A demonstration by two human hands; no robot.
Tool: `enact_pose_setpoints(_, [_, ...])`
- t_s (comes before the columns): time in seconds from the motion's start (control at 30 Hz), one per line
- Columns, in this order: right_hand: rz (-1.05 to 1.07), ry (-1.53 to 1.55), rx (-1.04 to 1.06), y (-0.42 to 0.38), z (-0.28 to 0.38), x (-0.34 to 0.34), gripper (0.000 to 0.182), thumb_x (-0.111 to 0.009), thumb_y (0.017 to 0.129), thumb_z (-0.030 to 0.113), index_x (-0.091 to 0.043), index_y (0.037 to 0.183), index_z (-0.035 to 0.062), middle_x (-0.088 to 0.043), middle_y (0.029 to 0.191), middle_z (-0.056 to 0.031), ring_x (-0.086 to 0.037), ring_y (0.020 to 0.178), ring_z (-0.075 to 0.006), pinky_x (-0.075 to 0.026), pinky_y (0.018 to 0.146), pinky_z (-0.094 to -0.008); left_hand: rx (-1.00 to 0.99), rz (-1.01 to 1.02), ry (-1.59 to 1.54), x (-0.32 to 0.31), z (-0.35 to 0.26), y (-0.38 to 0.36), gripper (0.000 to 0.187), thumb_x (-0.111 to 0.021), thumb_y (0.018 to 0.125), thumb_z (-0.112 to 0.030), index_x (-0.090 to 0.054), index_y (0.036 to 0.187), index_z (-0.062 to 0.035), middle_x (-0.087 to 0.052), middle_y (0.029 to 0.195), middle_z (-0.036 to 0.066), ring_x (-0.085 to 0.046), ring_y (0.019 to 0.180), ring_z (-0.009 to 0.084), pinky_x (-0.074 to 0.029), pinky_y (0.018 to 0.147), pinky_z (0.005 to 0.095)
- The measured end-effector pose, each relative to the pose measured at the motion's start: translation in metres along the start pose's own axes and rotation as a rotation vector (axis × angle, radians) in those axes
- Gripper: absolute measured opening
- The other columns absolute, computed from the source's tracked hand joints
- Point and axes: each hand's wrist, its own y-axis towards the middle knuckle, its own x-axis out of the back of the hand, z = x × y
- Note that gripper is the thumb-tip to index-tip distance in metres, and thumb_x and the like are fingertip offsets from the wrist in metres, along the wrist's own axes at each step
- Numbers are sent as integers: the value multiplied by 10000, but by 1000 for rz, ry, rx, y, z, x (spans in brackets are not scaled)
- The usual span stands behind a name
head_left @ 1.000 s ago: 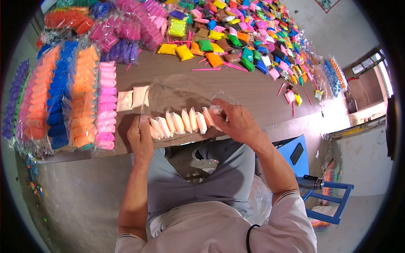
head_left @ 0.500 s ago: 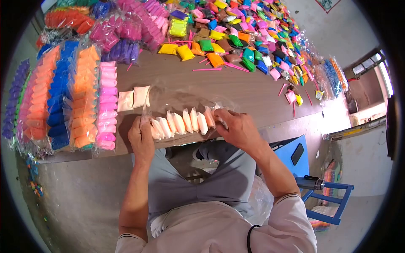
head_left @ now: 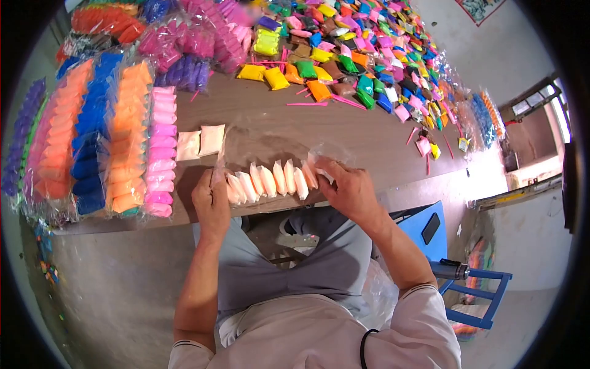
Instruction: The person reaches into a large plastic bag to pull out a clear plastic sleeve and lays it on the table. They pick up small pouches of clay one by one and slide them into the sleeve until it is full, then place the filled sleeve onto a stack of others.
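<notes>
A clear plastic bag holding a row of pale peach packets (head_left: 270, 180) lies along the table's near edge. My left hand (head_left: 212, 198) is closed on the bag's left end, thumb toward the packets. At the other end, my right hand (head_left: 348, 187) pinches the clear plastic beside the last packet. Inside the bag the packets stand on edge, side by side and slightly tilted. Two loose pale peach packets (head_left: 201, 142) lie flat on the table just beyond my left hand.
On the left stand long bagged rows of packets, with a pink row (head_left: 161, 150) nearest. A heap of small coloured packets (head_left: 369, 55) covers the far side, with pink sticks (head_left: 307, 104) before it. Right of me, a blue stool (head_left: 424, 230) bears a phone (head_left: 431, 228) and a dark flask (head_left: 450, 269).
The view has shifted slightly. Both hands keep their hold on the bag's ends, and the row of packets lies almost as before.
</notes>
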Motion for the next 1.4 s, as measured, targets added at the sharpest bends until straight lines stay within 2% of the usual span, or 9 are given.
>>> enact_pose_setpoints(0.07, [-27, 2, 41, -3, 1, 0, 283, -663, 800, 56, -614, 1076, 89, -704, 950, -96, -679, 688, -314, -552, 605, -398, -6, 2, -2, -1, -2, 0, 209, -476, 955, -108, -600, 883, 43, -541, 702, 80, -487, 651, 127, -401, 589, 315])
enact_pose_setpoints(0.13, [45, 116, -49, -5, 0, 2, 382, -690, 783, 24, -622, 1156, 72, -682, 817, -96, -640, 544, -213, -503, 524, -326, 51, 14, -40, 0, -8, 0, 214, -470, 954, -110, -600, 877, 42, -543, 718, 99, -500, 664, 142, -414, 605, 324])
enact_pose_setpoints(0.37, [-2, 206, -147, -2, 16, 27, 281, -658, 757, 1, -613, 1027, 61, -682, 842, -68, -622, 518, -177, -488, 498, -308, 47, 25, 20, 2, 1, 0, 224, -491, 934, -138, -610, 873, 43, -600, 744, 140, -574, 677, 233, -439, 628, 375])
enact_pose_setpoints(0.57, [-218, 187, 181, 49, 59, 60, 175, -671, 808, -28, -651, 979, 5, -641, 713, -57, -565, 515, -97, -430, 493, -241, 38, 49, 0, 3, 6, -1, 222, -500, 935, -162, -616, 912, 26, -609, 779, 207, -597, 731, 359, -453, 670, 425])
enact_pose_setpoints(0.83, [234, 110, 400, 204, 94, -29, 181, -687, 782, 167, -688, 914, 44, -667, 755, -127, -656, 682, -255, -506, 639, -377, -5, 58, 49, 2, 12, -1, 210, -509, 931, -167, -605, 881, 13, -609, 788, 224, -593, 782, 420, -450, 693, 465])
enact_pose_setpoints(0.9, [712, -4, 280, 234, 99, -55, 295, -745, 730, 244, -671, 929, 38, -693, 849, -135, -675, 802, -305, -523, 707, -412, -27, 36, 68, 3, 1, -1, 217, -508, 939, -173, -601, 872, 11, -606, 782, 219, -591, 776, 419, -449, 690, 466])
enact_pose_setpoints(1.07, [952, -326, 343, 229, 112, -113, 552, -822, 633, 311, -606, 1060, 36, -684, 995, -165, -648, 962, -366, -522, 824, -452, -115, 10, 71, 4, 2, 1, 226, -509, 959, -174, -593, 861, 11, -595, 766, 201, -590, 761, 409, -452, 684, 464])
enact_pose_setpoints(1.1, [1039, -388, 292, 226, 112, -121, 641, -841, 609, 328, -578, 1112, 29, -674, 1048, -176, -632, 1013, -379, -515, 859, -470, 3, 67, -6, 6, -4, 0, 208, -514, 957, -163, -597, 866, 5, -595, 785, 199, -584, 768, 407, -451, 706, 460])
enact_pose_setpoints(1.4, [820, -105, 329, 226, 114, -109, 811, -866, 602, 354, -507, 1237, -1, -632, 1122, -245, -584, 1110, -393, -481, 907, -470, -54, 53, 41, 6, 4, -1, 180, -512, 949, -133, -587, 852, -2, -598, 803, 194, -573, 792, 408, -441, 744, 457])
